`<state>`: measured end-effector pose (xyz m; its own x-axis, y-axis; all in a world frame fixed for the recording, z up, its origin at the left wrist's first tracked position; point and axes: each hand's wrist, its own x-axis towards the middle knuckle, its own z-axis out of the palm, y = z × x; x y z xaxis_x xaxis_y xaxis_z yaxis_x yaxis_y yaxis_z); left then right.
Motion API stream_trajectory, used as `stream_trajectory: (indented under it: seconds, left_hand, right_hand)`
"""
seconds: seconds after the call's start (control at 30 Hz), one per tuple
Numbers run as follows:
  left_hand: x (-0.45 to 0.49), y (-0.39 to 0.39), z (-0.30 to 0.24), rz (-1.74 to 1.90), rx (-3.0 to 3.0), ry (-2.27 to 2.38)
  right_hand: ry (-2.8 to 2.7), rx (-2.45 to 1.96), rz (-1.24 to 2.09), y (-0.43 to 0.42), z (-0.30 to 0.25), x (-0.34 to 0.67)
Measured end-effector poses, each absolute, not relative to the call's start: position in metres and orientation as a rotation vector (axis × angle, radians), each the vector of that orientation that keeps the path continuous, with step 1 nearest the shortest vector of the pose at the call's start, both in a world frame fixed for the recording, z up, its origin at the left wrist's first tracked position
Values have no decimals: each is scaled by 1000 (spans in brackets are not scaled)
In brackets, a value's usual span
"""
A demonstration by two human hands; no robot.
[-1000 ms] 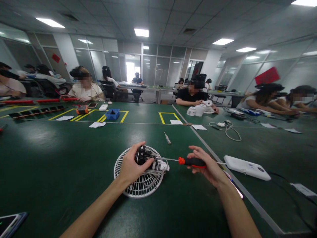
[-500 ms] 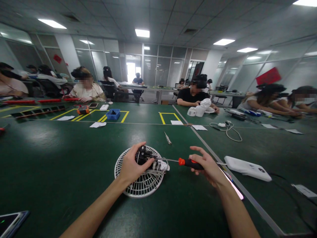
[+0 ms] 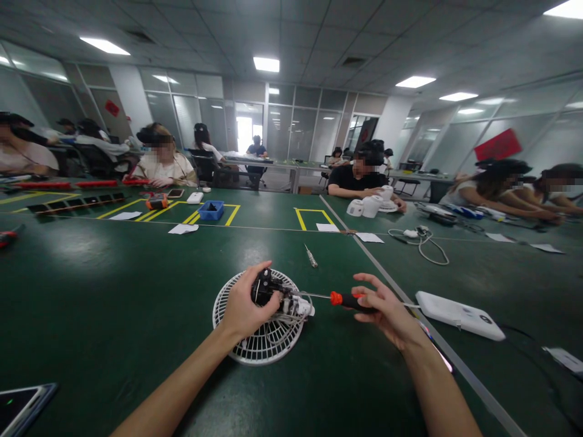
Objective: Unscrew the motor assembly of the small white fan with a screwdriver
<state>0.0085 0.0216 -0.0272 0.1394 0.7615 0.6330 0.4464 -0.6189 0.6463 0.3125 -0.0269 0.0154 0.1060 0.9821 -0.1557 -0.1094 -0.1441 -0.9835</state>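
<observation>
A round white fan grille (image 3: 259,352) lies on the green table, with a black fan motor (image 3: 260,290) and white wired parts (image 3: 298,306) on top of it. My left hand (image 3: 243,306) is closed around the motor, thumb and fingers on either side. In my right hand (image 3: 382,309) is a screwdriver (image 3: 348,300) with a black and red handle, held lightly in the fingers. Its shaft points left and reaches the motor assembly; the tip's exact contact is too small to make out. A smaller clear-handled screwdriver (image 3: 311,256) lies beyond the grille.
To the right are a white power bank (image 3: 460,315) with a cable and a phone partly behind my wrist. Another phone (image 3: 25,409) lies at the lower left. Farther off are a blue bin (image 3: 211,210), paper slips, a coiled cable (image 3: 423,240) and co-workers seated around the table.
The view has shifted slightly. My left hand keeps its hold on the motor, and the right-hand fingers have shifted a little on the screwdriver handle.
</observation>
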Motion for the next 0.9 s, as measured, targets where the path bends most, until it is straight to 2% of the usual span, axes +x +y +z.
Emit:
stream_trajectory:
  seconds: [0.33, 0.9]
  left_hand:
    - [11, 22, -28, 1499, 2048, 1186]
    - [13, 23, -29, 1484, 1961, 1232]
  right_hand:
    - [-884, -1431, 1022, -18, 10, 301]
    - [-1291, -1681, 554, -22, 7, 303]
